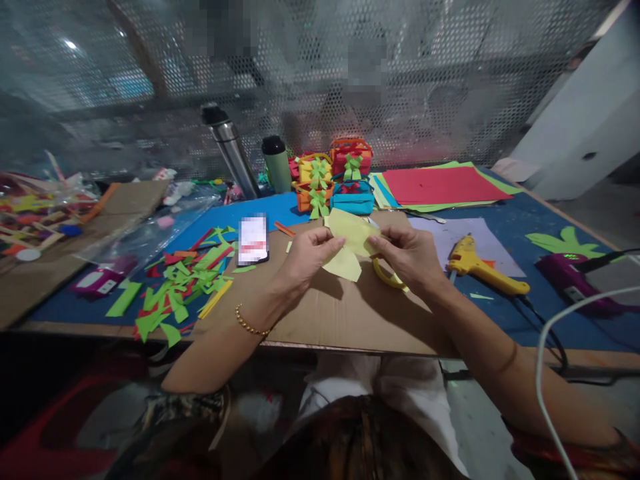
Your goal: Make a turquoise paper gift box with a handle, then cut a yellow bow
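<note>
Between my two hands is a pale yellow paper cutout (353,233) with several flaps, raised above a brown cardboard sheet (320,317). My left hand (313,250) pinches its left side between thumb and fingers. On the opposite edge, my right hand (403,250) has a similar pinch. A yellow ring-shaped strip (387,275) shows beneath the right hand; whether it touches the hand I cannot tell. Behind the cutout stand small paper baskets with bows, among them a blue one (353,197) and an orange one (307,198).
Green and red paper scraps (185,280) lie left, near a phone (253,240). A yellow glue gun (487,268) with its cord rests right, before stacked coloured sheets (440,185). A steel flask (233,150) and a green bottle (277,165) stand behind. A white cable (543,347) crosses my right arm.
</note>
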